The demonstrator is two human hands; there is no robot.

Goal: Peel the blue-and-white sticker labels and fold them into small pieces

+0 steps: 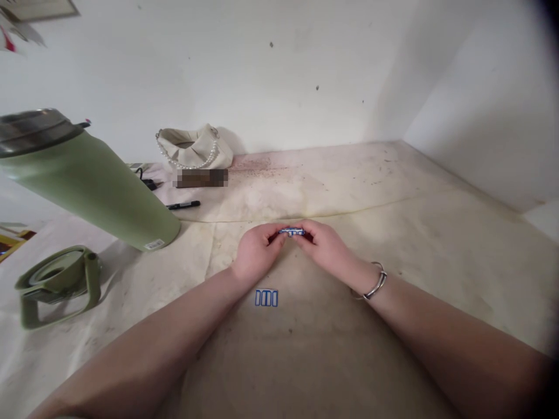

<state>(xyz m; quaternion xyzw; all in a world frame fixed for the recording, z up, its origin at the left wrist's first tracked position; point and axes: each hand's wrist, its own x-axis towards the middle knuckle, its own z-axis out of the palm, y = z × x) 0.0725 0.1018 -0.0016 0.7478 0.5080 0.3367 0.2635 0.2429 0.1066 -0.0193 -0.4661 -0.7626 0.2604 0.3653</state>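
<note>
Both hands meet at the middle of the table, pinching one small flat piece with blue and white markings (292,231) between them. My left hand (257,247) grips its left end with thumb and fingers. At the right end, my right hand (324,243) holds it the same way, and a silver bangle circles that wrist. The fingers cover the ends of the piece, and its exact kind cannot be made out. Nearer to me, beside my left forearm, a small blue-outlined rectangular piece (266,298) lies flat on the cloth.
A large green tumbler (96,180) stands at left, with a green handled lid (61,282) in front of it. Behind are a black pen (183,205), a pixelated dark item (201,178) and a white handbag (196,145) with a pearl strap. Walls border the cloth-covered table (349,198).
</note>
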